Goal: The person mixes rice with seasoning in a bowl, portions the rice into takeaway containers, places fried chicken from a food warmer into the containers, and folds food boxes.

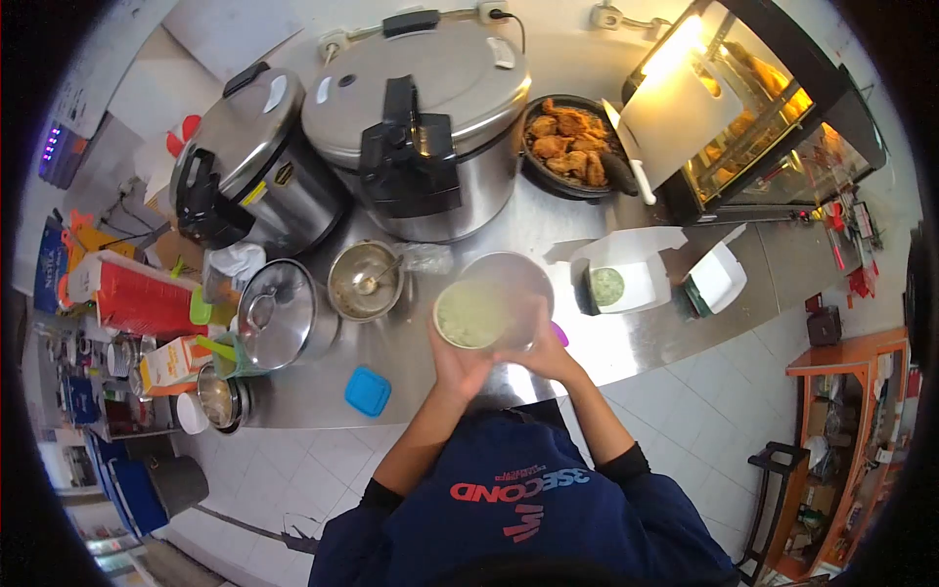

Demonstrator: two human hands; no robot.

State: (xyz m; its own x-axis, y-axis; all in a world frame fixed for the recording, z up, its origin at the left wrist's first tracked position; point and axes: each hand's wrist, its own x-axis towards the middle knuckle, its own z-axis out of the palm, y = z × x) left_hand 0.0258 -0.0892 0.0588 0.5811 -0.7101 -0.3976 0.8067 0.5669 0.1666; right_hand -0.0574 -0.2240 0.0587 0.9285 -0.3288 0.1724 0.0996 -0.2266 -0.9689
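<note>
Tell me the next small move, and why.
Probably ease the tub toward the nearer white box: the left hand and right hand hold the tub, pale green food shows inside it, and that box stands open with a pale green portion in it.

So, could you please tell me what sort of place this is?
Probably a takeaway kitchen, judging by the two large steel cookers, the lit display case and the open boxes.

Angles both bare forearms (pixel 421 445) forward and inward, with the left hand (pixel 460 366) and right hand (pixel 541 354) close together, curled in a shared grip.
</note>
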